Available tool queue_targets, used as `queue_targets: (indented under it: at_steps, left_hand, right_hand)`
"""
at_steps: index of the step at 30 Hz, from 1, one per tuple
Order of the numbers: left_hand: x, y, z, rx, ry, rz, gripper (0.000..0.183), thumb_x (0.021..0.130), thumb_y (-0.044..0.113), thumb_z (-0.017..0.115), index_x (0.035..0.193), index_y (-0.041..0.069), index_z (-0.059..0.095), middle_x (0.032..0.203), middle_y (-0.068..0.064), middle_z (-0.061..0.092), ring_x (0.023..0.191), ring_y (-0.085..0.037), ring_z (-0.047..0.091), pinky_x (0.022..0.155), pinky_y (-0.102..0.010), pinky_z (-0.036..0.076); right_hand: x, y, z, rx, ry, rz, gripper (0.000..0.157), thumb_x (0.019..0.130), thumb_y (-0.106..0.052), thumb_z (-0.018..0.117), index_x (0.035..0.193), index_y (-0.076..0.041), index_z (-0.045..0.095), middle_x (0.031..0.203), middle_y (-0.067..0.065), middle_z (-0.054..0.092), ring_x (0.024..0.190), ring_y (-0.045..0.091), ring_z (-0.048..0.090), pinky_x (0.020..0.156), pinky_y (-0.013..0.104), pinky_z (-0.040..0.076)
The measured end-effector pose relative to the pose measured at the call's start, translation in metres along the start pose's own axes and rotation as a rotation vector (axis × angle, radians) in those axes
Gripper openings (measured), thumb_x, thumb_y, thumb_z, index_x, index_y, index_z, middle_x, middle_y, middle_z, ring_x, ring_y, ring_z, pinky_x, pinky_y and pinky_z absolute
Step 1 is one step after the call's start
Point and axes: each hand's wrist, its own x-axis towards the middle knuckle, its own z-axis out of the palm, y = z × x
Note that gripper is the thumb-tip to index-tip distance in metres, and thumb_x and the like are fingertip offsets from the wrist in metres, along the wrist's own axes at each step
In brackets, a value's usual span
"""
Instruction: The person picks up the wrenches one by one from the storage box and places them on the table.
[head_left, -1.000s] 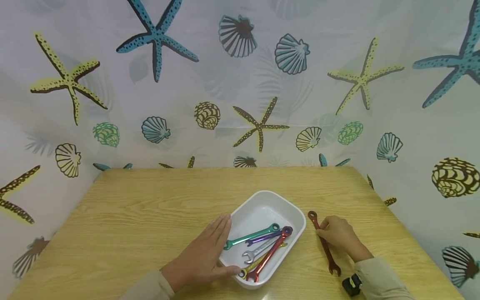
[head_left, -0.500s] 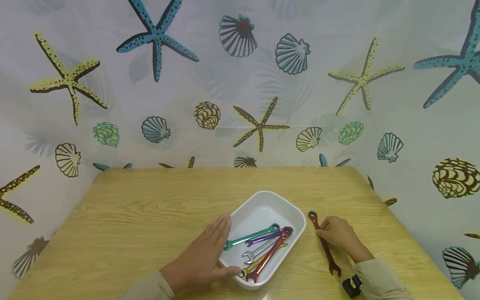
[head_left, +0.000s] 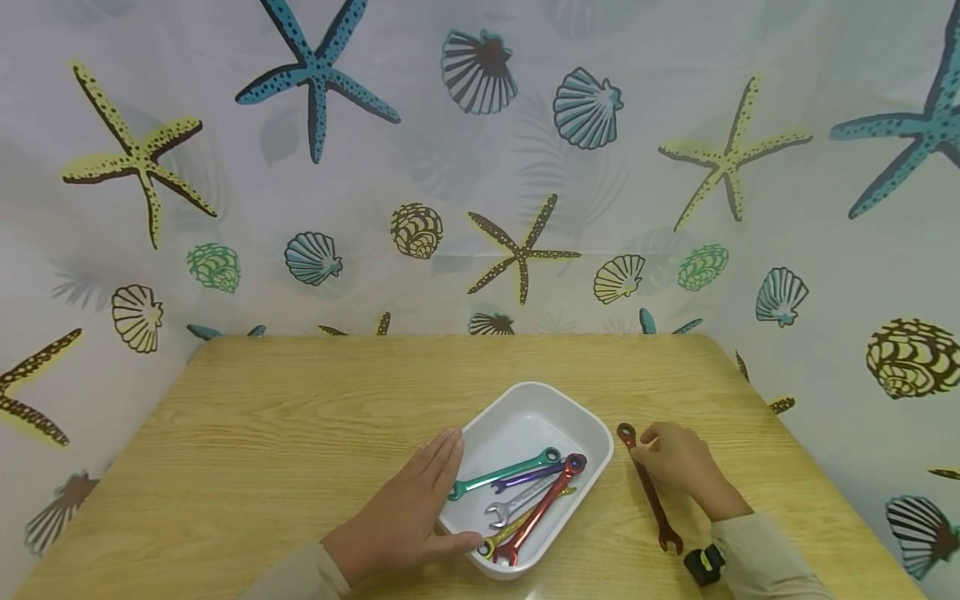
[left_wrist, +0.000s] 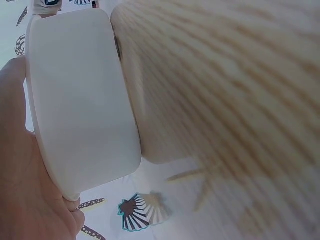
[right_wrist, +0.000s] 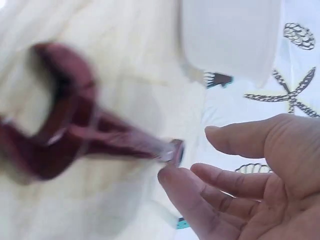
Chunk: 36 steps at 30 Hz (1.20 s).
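Note:
In the head view, a dark red combination wrench (head_left: 649,491) lies on the table right of the white plastic bin (head_left: 599,417). My right hand (head_left: 678,460) is at the wrench's upper part. In the right wrist view, thumb and index finger stand apart, an index fingertip beside the ring end; whether it touches I cannot tell. My left hand (head_left: 408,512) rests against the bin's left side, fingers straight, thumb at the near rim. Inside the bin lie a green wrench (head_left: 506,475), a purple wrench (head_left: 528,477), a silver wrench (head_left: 517,502), a yellow wrench (head_left: 510,529) and a bright red wrench (head_left: 542,510).
A small black object (head_left: 703,565) with a yellow mark sits by the right sleeve, perhaps worn at the wrist. The wooden table (head_left: 300,417) reaches back to a white curtain (head_left: 360,167) printed with starfish and shells, which also hangs at both sides.
My right hand's thumb and fingers have parted from the dark red wrench's shaft and shifted slightly up. The wrench stays in place. My left hand and the bin have not moved.

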Motion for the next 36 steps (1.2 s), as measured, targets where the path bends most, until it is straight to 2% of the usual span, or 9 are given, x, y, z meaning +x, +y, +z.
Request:
queue_targets:
  at_steps: [3,7,13,18,24,28,36]
  left_hand:
    - [-0.001,0.000,0.001,0.006,0.008,0.006,0.106,0.084,0.080,0.034,0.154,0.004,0.008,0.161,-0.010,0.002,0.148,-0.026,0.002,0.118,-0.042,0.014]
    - [-0.002,-0.001,0.001,0.014,0.014,0.015,0.106,0.084,0.079,0.034,0.154,0.004,0.008,0.161,-0.009,0.000,0.148,-0.025,0.002,0.118,-0.041,0.014]
    - [-0.002,-0.002,0.002,0.022,0.016,0.021,0.105,0.084,0.079,0.034,0.154,0.004,0.009,0.162,-0.009,0.001,0.148,-0.024,0.001,0.118,-0.041,0.014]
    - [-0.002,-0.002,0.002,0.021,0.018,0.029,0.104,0.085,0.079,0.034,0.154,0.005,0.010,0.162,-0.009,0.003,0.148,-0.024,0.002,0.118,-0.042,0.014]
    - [0.000,-0.003,0.002,0.032,0.015,0.029,0.104,0.084,0.079,0.033,0.154,0.006,0.009,0.162,-0.007,0.001,0.148,-0.024,0.003,0.118,-0.043,0.015]
    - [0.000,-0.005,0.003,0.041,0.034,0.046,0.104,0.085,0.079,0.032,0.154,0.004,0.010,0.162,-0.008,0.003,0.148,-0.024,0.005,0.118,-0.042,0.015]
    - [0.000,-0.004,0.002,0.024,0.039,0.053,0.102,0.086,0.076,0.036,0.154,0.004,0.013,0.161,-0.010,0.007,0.148,-0.025,0.008,0.118,-0.043,0.017]
  right_hand:
    - [0.001,-0.012,-0.008,0.028,0.032,-0.031,0.036,0.089,-0.021,0.066,0.108,0.010,0.063,0.091,0.020,0.069,0.078,0.032,0.066,0.062,0.043,0.054]
    - [-0.002,-0.035,-0.016,0.101,0.068,-0.104,0.035,0.091,-0.021,0.066,0.113,0.006,0.063,0.095,0.017,0.069,0.083,0.032,0.067,0.062,0.039,0.056]
    - [-0.004,-0.075,-0.020,0.219,0.062,-0.175,0.034,0.090,-0.018,0.067,0.116,0.004,0.063,0.098,0.015,0.068,0.085,0.030,0.068,0.064,0.036,0.058]
    - [-0.003,-0.099,-0.011,0.243,0.026,-0.240,0.029,0.089,-0.017,0.069,0.112,0.000,0.066,0.094,0.008,0.068,0.085,0.022,0.066,0.066,0.030,0.057]
    - [0.000,-0.117,0.005,0.238,-0.049,-0.320,0.025,0.088,-0.018,0.069,0.109,-0.005,0.067,0.091,0.002,0.067,0.084,0.016,0.065,0.066,0.026,0.054]
    - [0.003,-0.127,0.015,0.212,-0.067,-0.384,0.022,0.087,-0.018,0.070,0.106,-0.006,0.068,0.091,0.002,0.068,0.082,0.015,0.064,0.069,0.027,0.054]
    - [0.011,-0.144,0.040,0.185,-0.148,-0.442,0.024,0.085,-0.013,0.072,0.105,-0.001,0.068,0.091,0.006,0.069,0.082,0.017,0.064,0.070,0.027,0.053]
